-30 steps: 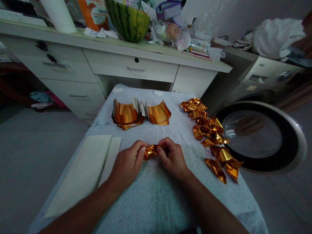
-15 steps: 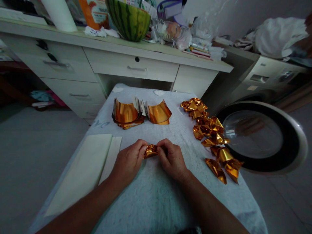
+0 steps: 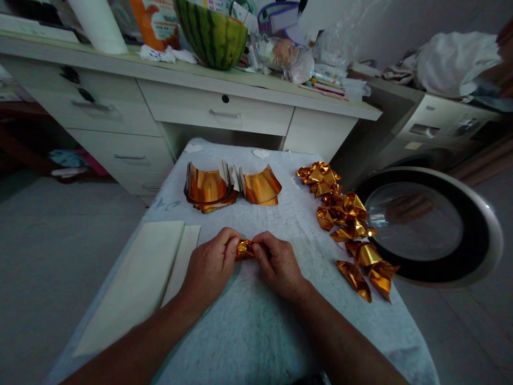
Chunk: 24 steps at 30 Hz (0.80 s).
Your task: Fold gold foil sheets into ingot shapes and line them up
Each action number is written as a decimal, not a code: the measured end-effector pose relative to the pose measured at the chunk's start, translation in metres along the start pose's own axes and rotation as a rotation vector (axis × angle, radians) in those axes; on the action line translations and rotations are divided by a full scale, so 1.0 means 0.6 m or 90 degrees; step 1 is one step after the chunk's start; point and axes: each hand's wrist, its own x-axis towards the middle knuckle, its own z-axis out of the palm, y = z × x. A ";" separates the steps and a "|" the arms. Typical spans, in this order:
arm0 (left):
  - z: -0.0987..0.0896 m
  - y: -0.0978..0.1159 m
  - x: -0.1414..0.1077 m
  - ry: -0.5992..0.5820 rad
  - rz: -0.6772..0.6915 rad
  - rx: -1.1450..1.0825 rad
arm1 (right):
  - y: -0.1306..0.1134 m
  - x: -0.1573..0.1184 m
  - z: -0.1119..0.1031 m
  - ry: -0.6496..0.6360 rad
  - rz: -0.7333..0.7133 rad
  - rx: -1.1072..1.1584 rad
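Note:
Between my two hands is a small folded piece of gold foil paper point(image 3: 245, 250), held just above the cloth-covered table point(image 3: 248, 331). My left hand point(image 3: 212, 262) pinches its left end, thumb on the near side. The other end is gripped by the thumb and fingers of my right hand point(image 3: 280, 264). Farther back lie two stacks of curved gold foil sheets, a left stack point(image 3: 207, 186) and a right stack point(image 3: 261, 186). Several folded gold foil pieces point(image 3: 344, 214) form a loose row along the table's right side.
Folded white paper point(image 3: 136, 278) lies along the table's left edge. Behind stands a white drawer desk point(image 3: 216, 101) with half a watermelon point(image 3: 212, 37) and clutter on it. The open round door point(image 3: 476, 224) of a washing machine point(image 3: 428, 117) reaches close to the table's right edge.
My right hand has shifted slightly left, closer to my left hand, and less of the foil piece shows between them. The stacks and the row of folded pieces stay put.

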 end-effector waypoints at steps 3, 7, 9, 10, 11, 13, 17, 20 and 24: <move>0.000 0.001 -0.001 -0.030 0.028 -0.028 | 0.002 0.000 0.000 0.014 0.010 -0.009; 0.002 0.004 -0.004 -0.060 0.034 -0.033 | 0.002 0.000 -0.001 0.028 0.046 -0.018; 0.002 0.005 -0.003 -0.057 0.019 -0.034 | 0.002 0.000 -0.001 0.025 0.042 -0.023; 0.002 0.005 -0.003 -0.052 0.009 -0.035 | 0.001 0.000 0.000 0.021 0.034 -0.024; 0.002 0.005 -0.002 -0.042 -0.002 -0.035 | 0.001 -0.001 0.000 0.016 0.024 -0.025; 0.001 0.006 -0.002 -0.023 -0.017 -0.039 | 0.001 -0.001 0.000 0.002 0.010 -0.026; 0.000 0.005 -0.002 -0.028 0.003 -0.051 | 0.001 -0.002 0.000 0.003 0.017 -0.017; 0.001 0.004 -0.005 -0.042 0.031 -0.058 | 0.000 -0.001 0.001 0.030 0.047 -0.017; 0.001 0.005 -0.006 -0.051 0.031 -0.073 | 0.000 0.000 0.001 0.036 0.063 -0.040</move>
